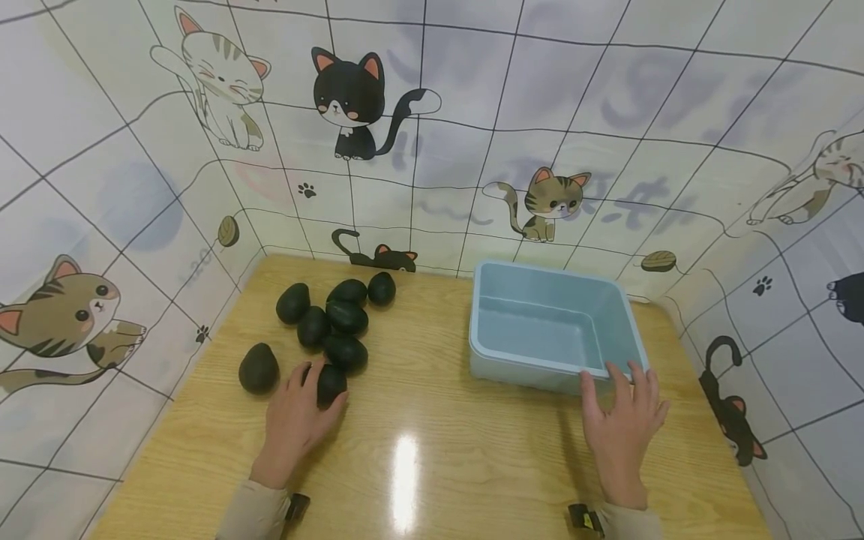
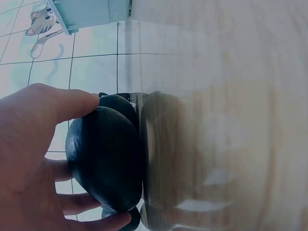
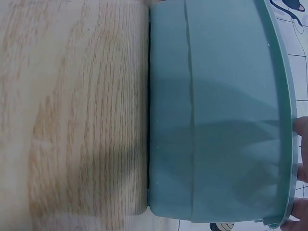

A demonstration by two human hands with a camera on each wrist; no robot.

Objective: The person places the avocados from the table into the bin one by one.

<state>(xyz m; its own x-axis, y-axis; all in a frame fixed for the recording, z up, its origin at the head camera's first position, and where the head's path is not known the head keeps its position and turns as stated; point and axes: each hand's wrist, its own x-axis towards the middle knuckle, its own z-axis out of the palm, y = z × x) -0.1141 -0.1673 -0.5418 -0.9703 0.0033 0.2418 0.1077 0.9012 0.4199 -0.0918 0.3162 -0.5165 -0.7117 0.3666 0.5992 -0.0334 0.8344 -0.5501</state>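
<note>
My left hand (image 1: 295,420) grips a dark green avocado (image 1: 332,384) on the table. In the left wrist view, the thumb lies over one side of this avocado (image 2: 103,156) and the fingers bend around the other. Several more avocados (image 1: 346,318) cluster just beyond it, with a single avocado (image 1: 259,368) apart at the left. On the right stands a light blue plastic bin (image 1: 516,372). My right hand (image 1: 621,439) touches the bin's front rim near its right corner, fingers spread. The right wrist view shows the bin's outer wall (image 3: 231,82), with only fingertips (image 3: 302,127) at the rim.
The wooden table (image 1: 445,450) meets walls covered in a cat-patterned grid print (image 1: 466,150) at the back and on both sides. A stretch of tabletop separates the avocados from the bin. Dark wrist straps (image 1: 297,508) sit at both sleeves.
</note>
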